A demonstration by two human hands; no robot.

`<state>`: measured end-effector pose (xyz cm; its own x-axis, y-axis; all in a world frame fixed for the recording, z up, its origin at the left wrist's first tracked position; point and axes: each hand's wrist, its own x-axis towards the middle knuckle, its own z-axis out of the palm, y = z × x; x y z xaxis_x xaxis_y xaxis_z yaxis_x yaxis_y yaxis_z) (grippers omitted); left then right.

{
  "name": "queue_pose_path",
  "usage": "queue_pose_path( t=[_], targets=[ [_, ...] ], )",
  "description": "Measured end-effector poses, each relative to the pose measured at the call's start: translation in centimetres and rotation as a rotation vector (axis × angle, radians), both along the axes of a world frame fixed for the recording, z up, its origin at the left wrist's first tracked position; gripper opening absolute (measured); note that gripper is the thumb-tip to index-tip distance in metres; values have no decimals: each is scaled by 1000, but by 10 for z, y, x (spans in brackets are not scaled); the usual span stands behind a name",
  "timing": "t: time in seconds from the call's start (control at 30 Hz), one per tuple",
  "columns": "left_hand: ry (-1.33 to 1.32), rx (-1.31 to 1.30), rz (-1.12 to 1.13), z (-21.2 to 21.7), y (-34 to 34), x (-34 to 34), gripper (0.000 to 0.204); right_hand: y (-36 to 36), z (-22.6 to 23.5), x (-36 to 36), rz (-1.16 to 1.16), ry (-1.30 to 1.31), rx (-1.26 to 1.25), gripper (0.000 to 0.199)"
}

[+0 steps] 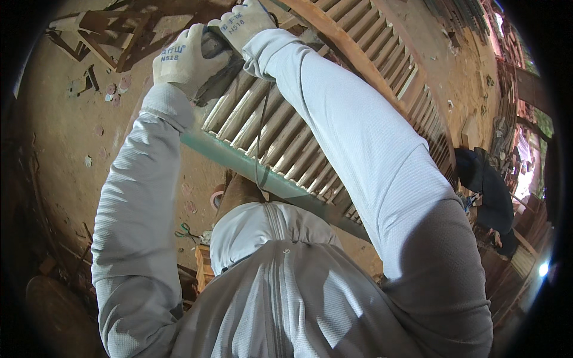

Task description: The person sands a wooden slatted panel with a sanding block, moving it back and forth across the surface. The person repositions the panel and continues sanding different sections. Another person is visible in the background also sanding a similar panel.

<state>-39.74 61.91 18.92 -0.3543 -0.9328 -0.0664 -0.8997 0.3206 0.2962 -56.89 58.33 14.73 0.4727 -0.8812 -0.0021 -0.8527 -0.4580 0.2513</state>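
Both my hands, in white work gloves, are at the far left end of a wooden slatted panel (274, 128) with a pale green near edge. My left hand (188, 62) is closed on the side of a dark, dusty tool (212, 51), its thumb toward the slats. Next to it, my right hand (246, 27) curls over the tool's far part. Gloves hide most of the tool, so its exact kind does not show. A thin black cord (260, 137) hangs across the slats and over the green edge toward my body.
A wooden frame (128, 45) stands at the far left. Below the panel lie a tape roll (216, 198) and green-handled scissors (186, 230), with a small wooden stool (204, 267) nearer me. Dark cloth (495, 197) and stacked timber are on the right.
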Motion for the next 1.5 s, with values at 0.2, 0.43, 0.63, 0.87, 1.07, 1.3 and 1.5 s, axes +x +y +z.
queue_pose_path(
  t=[0.2, 0.43, 0.63, 0.87, 1.07, 1.3, 1.5],
  targets=[
    [29, 66, 38, 8, 25, 26, 70, 29, 15, 31, 9, 46, 59, 27],
    [48, 82, 137, 8, 72, 77, 66, 63, 32, 81, 125, 1, 178, 24],
    [36, 91, 208, 5, 111, 116, 71, 94, 33, 119, 224, -84, 195, 21],
    [38, 113, 242, 3, 130, 121, 74, 105, 31, 121, 306, -126, 178, 19],
    [29, 105, 283, 8, 105, 68, 70, 74, 31, 77, 308, -68, 169, 21],
    [59, 131, 268, 15, 71, 19, 63, 43, 30, 36, 232, 25, 119, 24],
    [61, 124, 258, 15, 58, 3, 63, 33, 27, 23, 181, 68, 105, 27]
  ],
)
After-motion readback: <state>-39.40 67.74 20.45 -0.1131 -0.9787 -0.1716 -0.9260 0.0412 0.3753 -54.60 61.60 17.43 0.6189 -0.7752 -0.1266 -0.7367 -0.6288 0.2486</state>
